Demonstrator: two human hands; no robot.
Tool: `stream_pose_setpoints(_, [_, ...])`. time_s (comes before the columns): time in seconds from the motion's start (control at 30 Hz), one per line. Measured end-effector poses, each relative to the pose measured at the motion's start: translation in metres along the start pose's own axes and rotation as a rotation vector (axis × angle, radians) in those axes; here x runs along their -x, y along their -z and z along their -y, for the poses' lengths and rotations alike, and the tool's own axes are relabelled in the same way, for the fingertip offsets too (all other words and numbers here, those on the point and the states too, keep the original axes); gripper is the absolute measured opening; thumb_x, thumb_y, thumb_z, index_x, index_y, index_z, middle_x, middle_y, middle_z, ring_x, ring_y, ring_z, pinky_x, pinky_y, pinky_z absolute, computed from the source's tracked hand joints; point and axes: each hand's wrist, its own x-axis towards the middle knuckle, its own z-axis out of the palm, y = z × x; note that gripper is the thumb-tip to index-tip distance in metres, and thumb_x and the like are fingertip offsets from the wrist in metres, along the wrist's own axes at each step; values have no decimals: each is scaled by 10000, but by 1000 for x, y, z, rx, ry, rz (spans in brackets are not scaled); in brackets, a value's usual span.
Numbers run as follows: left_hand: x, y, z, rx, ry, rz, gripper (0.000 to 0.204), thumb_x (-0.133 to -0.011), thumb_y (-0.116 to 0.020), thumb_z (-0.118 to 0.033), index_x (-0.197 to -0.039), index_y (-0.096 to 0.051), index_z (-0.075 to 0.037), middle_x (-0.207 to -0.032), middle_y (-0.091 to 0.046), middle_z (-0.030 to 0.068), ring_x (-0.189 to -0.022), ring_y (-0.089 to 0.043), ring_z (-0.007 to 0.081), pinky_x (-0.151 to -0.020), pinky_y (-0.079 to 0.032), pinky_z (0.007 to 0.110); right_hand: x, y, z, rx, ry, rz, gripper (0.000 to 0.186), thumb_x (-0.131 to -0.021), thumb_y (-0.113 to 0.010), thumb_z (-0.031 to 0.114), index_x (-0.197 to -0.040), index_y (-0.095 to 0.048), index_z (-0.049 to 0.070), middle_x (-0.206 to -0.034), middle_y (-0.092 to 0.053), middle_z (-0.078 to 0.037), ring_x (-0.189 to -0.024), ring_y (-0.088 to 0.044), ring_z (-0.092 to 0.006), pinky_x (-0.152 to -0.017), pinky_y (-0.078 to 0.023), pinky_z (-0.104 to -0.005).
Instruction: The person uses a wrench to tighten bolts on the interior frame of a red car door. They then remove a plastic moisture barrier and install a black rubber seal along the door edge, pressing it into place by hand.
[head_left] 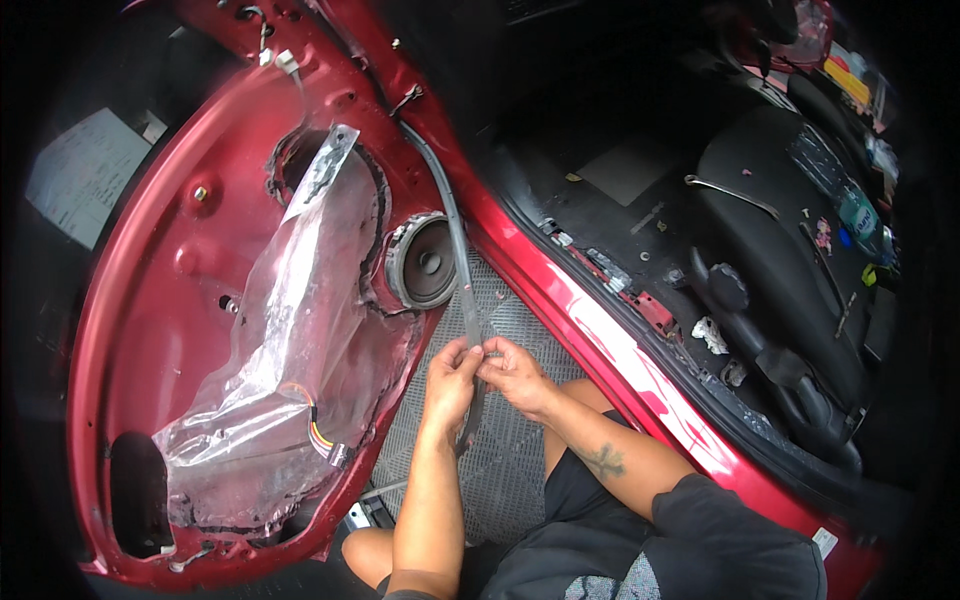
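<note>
- Nearest: person's own knees and dark shorts at the lower edge; both forearms rise from there toward mid-frame.
- Left hand (450, 385) closed around a grey rubber weatherstrip (468, 300), fingers pinching it from the left side.
- Right hand (512, 372) pinching the same strip from the right, fingertips just beside those of the left hand; tattoo shows on the right forearm.
- Strip hangs a little below the hands and runs upward from them in a long curve, along the hinge-side edge of the open red car door (150, 290).
- Under the hands: grey ribbed floor mat (510, 470), lying between door and car body.
- Door is stripped of its trim panel, bare red metal; a clear plastic sheet (290, 330) sags loose over the inner cavity, with a bundle of coloured wires (318, 432) at its lower edge.
- Round door speaker (425, 262) sits just left of the strip.
- Beyond: red door sill (600, 310), then the dark cabin floor, with a black seat (790, 250) farther right.
</note>
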Motion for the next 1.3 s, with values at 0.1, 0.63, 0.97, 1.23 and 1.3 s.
stream_pose_setpoints(0.1, [-11,-38,0,-83,-94,-121,276,-1071,-696,-157,-1260,-709,43,-1078,-767,86,-991,-711,162,-881,-558,330,18,30,21,184,-25,-9,382,-1061,-716,115,-1403,-573,25,-1249,-733,-128,-1109,-695,-157,-907,-581,-323])
stream_pose_setpoints(0.63, [-14,-52,31,185,-122,-31,222,-1153,-578,-303,-1249,-633,-110,-764,-512,-47,-560,-454,59,-502,-373,239,313,251,477,1487,536,-1606,186,-948,-779,116,-1092,-811,3,-901,-789,-81,-805,-719,-157,-775,-577,-353])
stream_pose_setpoints(0.97, [0,-27,26,241,-117,-43,227,-1150,-573,-235,-1330,-621,-105,-798,-544,-35,-594,-485,61,-530,-411,235,291,331,431,1384,107,-1261,176,-911,-836,128,-1077,-839,72,-1015,-829,-94,-961,-773,-204,-875,-580,-347])
stream_pose_setpoints(1.23, [-1,-26,24,217,-159,-12,257,-1150,-579,-250,-1348,-625,-94,-813,-562,-31,-606,-506,63,-549,-430,242,288,320,430,1381,113,-1196,207,-941,-799,164,-1124,-830,71,-1039,-834,-104,-977,-793,-224,-906,-579,-362])
stream_pose_setpoints(1.3, [0,-28,21,226,-143,-17,251,-1150,-570,-234,-1347,-624,-87,-814,-561,-28,-611,-504,65,-553,-431,238,291,327,432,1264,188,-1099,198,-960,-784,147,-1121,-817,35,-997,-832,-104,-934,-783,-193,-881,-576,-353])
